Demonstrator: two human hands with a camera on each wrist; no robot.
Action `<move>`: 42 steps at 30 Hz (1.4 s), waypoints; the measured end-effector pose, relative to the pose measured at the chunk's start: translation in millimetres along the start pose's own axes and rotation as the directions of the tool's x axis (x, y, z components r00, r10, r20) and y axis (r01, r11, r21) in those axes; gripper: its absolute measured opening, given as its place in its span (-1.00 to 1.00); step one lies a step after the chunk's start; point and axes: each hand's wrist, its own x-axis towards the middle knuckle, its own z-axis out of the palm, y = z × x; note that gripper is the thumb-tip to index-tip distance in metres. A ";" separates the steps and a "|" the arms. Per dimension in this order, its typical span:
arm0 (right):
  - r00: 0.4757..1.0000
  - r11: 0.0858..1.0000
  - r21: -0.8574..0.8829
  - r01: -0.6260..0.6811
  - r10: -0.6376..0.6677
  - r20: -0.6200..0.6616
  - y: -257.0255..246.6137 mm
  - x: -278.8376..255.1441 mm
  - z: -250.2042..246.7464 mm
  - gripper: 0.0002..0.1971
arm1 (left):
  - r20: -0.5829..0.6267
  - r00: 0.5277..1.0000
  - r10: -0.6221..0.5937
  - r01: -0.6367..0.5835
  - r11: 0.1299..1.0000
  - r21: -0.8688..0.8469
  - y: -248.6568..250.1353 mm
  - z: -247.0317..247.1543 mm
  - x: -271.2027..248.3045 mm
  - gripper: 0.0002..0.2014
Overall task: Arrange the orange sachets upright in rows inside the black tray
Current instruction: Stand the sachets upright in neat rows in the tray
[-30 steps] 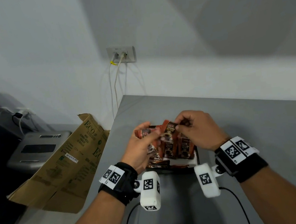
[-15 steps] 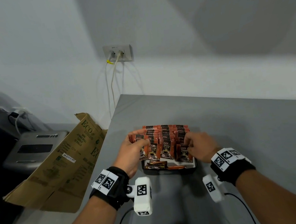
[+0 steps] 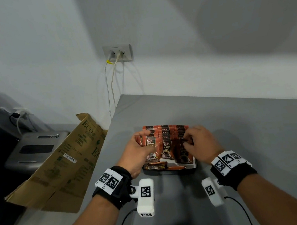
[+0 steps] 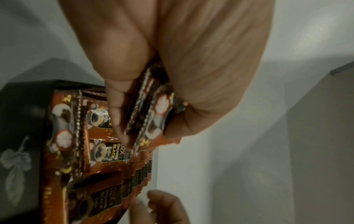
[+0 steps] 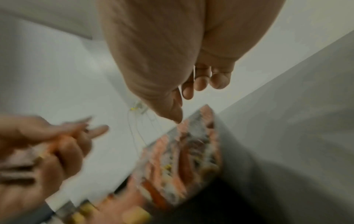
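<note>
The black tray (image 3: 170, 173) sits on the grey table (image 3: 245, 130), packed with upright orange sachets (image 3: 166, 133) in rows. Two sachets lie flat (image 3: 158, 165) at its near end. My left hand (image 3: 138, 149) hovers over the tray's left side and grips a small bunch of sachets (image 3: 149, 142). In the left wrist view the held bunch (image 4: 151, 115) is pinched between thumb and fingers (image 4: 118, 115). My right hand (image 3: 197, 141) is over the right column, fingers loosely curled. Its thumb (image 5: 175, 112) reaches the blurred sachet tops (image 5: 191, 144); nothing is between its fingers.
A folded cardboard box (image 3: 62, 166) leans against the table's left edge, with a grey device (image 3: 35, 150) behind it. A wall socket (image 3: 117, 52) with hanging cables is beyond the far left corner. Black cables (image 3: 124, 223) trail near me.
Both hands came down from above the tray. The right hand set its sachet into the right column and let go; the left hand keeps its bunch at the left side.
</note>
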 end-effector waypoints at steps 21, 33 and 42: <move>0.963 0.989 -0.053 -0.139 0.147 0.227 -32.1 31.8 20.8 -0.73 | -0.178 0.984 0.002 0.005 0.999 0.041 0.4 -14.9 -2.7 -0.72; 0.974 0.990 -0.096 -0.104 0.121 0.190 -36.6 35.0 30.2 -0.78 | -0.121 0.991 -0.051 0.051 0.999 -0.007 -0.3 -14.5 -7.3 -0.65; 0.983 0.946 0.321 -0.043 -0.018 0.185 -77.1 19.5 -17.4 -0.87 | 0.009 0.995 0.102 -0.102 0.992 0.072 1.0 1.9 -2.2 -0.51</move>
